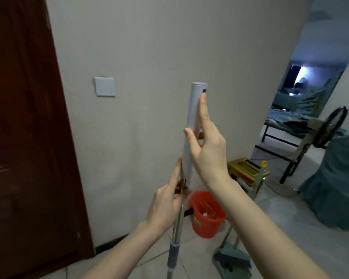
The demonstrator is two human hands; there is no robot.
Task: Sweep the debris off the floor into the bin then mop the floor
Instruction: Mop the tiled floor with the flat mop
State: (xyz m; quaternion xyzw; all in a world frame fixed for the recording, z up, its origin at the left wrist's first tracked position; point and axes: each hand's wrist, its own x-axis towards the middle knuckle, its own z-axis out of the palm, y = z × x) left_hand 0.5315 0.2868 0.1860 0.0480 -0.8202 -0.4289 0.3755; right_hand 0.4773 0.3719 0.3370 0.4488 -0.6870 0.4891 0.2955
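Note:
I hold a mop handle (pixel 191 141) upright in front of a pale wall; its top is a white grip, below it a metal pole (pixel 177 224) with a grey-blue sleeve. My right hand (pixel 207 150) touches the white grip with straight fingers along its right side and the thumb across its front. My left hand (pixel 166 204) grips the pole just under the white grip, index finger pointing up along it. The mop head is out of view. A red bin (pixel 207 214) stands on the floor by the wall, with pale bits inside. Right of the pole stands a teal dustpan and broom (pixel 233 257).
A dark brown door (pixel 28 137) fills the left. A light switch (pixel 104 87) is on the wall. A gold rack (pixel 247 168) stands behind the bin. A floor fan (pixel 330 127) and a teal-covered chair (pixel 334 188) stand right, before a doorway to a bed.

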